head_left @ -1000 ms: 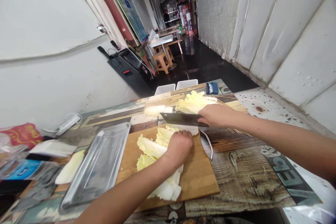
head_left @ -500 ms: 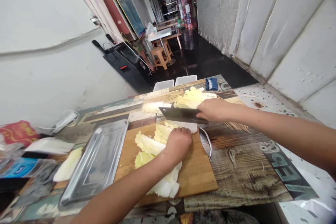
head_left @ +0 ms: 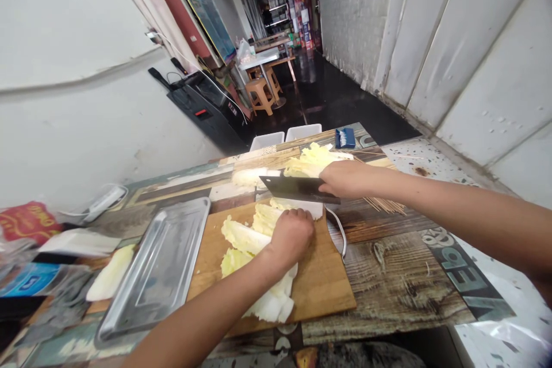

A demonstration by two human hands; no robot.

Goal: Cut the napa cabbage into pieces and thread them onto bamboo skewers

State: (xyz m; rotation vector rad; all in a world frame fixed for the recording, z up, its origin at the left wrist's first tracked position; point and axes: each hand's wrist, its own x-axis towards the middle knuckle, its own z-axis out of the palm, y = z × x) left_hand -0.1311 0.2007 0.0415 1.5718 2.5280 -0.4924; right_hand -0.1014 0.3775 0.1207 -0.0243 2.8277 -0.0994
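A wooden cutting board lies on the table with napa cabbage leaves spread across it. My left hand is curled with its knuckles forward, pressing down on the cabbage. My right hand grips the handle of a dark cleaver. The blade stands just beyond my left knuckles, over the far end of the leaves. More cabbage lies on the table beyond the board.
A steel tray lies left of the board, with a pale cabbage piece and packets beyond it. A metal handle sticks out at the board's right edge. Bamboo skewers, a blue box and two white tubs sit farther back.
The cleaver and my right hand have shifted slightly, staying at the far end of the cabbage. My left hand keeps its hold on the leaves. The view has tilted a little.
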